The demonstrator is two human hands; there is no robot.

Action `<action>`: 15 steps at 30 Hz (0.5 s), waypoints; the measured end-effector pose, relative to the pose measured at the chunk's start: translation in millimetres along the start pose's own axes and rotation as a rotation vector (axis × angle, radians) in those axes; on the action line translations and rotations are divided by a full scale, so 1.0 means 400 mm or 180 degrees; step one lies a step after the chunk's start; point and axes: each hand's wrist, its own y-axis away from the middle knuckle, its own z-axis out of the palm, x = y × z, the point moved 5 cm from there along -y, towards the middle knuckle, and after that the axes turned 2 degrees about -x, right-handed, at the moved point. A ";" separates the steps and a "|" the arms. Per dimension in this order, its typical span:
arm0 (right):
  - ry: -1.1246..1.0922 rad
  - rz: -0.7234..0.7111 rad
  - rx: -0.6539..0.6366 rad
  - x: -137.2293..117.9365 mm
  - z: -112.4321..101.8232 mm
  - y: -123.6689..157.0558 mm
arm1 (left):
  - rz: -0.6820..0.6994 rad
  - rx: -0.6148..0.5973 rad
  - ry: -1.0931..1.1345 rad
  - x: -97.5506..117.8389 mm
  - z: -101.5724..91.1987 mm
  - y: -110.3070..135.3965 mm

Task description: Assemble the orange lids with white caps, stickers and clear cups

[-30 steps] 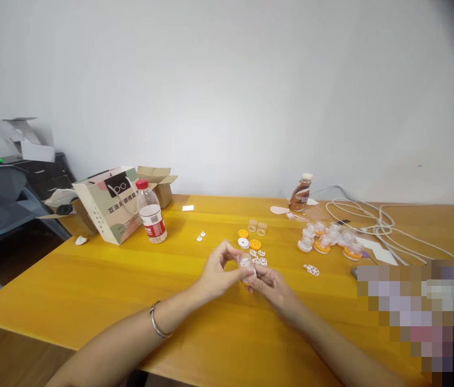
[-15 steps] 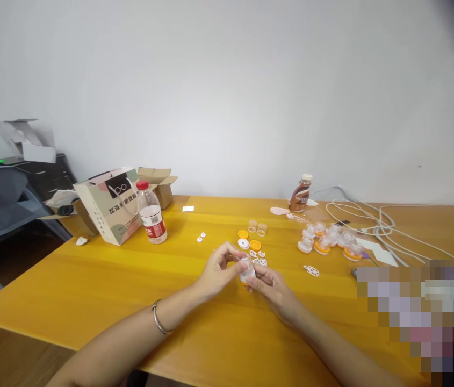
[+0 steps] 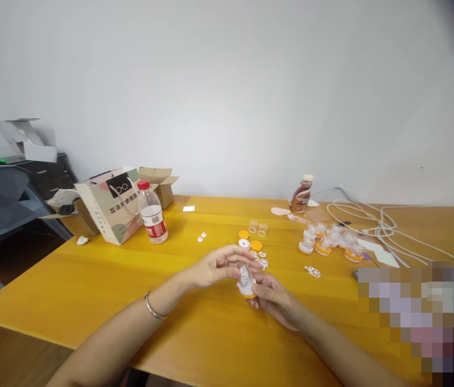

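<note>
Over the front middle of the table, my right hand point(image 3: 273, 295) grips a small clear-domed toy point(image 3: 246, 279) by its white and orange base. A white perforated piece shows inside the clear dome. My left hand point(image 3: 221, 266) is open beside the dome, its fingers stretched out past the top and its thumb at the dome's side. Just beyond the hands lie orange rings point(image 3: 256, 245), a white ring point(image 3: 244, 244) and several flat white cut-out pieces point(image 3: 264, 263), partly hidden by my left fingers. Two clear cups point(image 3: 262, 230) stand behind them.
Several similar domed toys point(image 3: 323, 246) cluster at the right, near another white cut-out piece point(image 3: 312, 272) and tangled cables point(image 3: 380, 220). A brown drink bottle point(image 3: 301, 194) stands at the back. At the left are a water bottle point(image 3: 153, 217), a paper bag point(image 3: 114, 207) and a cardboard box point(image 3: 164, 188).
My left fingers have loosened from the dome's top and stretched out. The toy, still in my right hand, has come slightly lower and nearer, showing more of its dome and base.
</note>
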 end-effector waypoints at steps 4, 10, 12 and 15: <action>0.1288 -0.0237 0.0497 -0.026 -0.015 -0.001 | -0.0189 0.0381 -0.1725 0.036 -0.018 0.012; 0.2307 -0.0419 0.0756 -0.045 -0.025 0.007 | -0.0456 0.0641 -0.3119 0.012 -0.012 0.014; 0.2030 -0.0286 0.0542 -0.039 -0.027 0.006 | -0.0302 0.0474 -0.3138 0.012 -0.005 0.014; 0.1500 -0.0141 0.0202 -0.035 -0.025 0.003 | -0.0176 0.0316 -0.3119 0.025 -0.003 0.016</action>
